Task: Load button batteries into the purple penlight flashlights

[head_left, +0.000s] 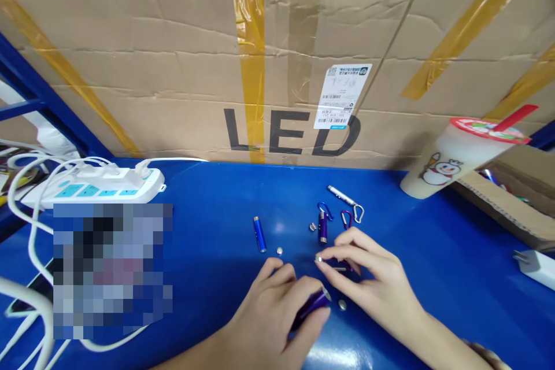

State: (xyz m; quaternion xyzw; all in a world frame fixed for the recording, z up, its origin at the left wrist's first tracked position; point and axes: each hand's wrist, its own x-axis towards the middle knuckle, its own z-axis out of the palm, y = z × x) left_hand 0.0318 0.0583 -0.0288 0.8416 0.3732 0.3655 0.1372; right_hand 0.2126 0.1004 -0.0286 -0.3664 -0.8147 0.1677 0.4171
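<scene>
My left hand [281, 306] is closed around a purple mini flashlight tube [313, 304], its open metal-rimmed end pointing up and right. Between thumb and forefinger, my right hand [368, 272] pinches a small silver button cell [318, 258], a little above the tube's end. Under the right fingers lies a dark purple flashlight part, mostly hidden. One loose button cell [342, 304] rests between the hands, and another button cell [279, 251] sits beyond the left fingers. Further back are small silver cells [313, 226] beside a purple flashlight [323, 228].
A blue flashlight [259, 235] and a silver flashlight [341, 194] with a carabiner lie on the blue table [208, 202]. A white power strip [147, 185] with cables is at left. At right stand a drink cup [451, 156] and an open carton [503, 208]. A large cardboard box [182, 69] forms the back.
</scene>
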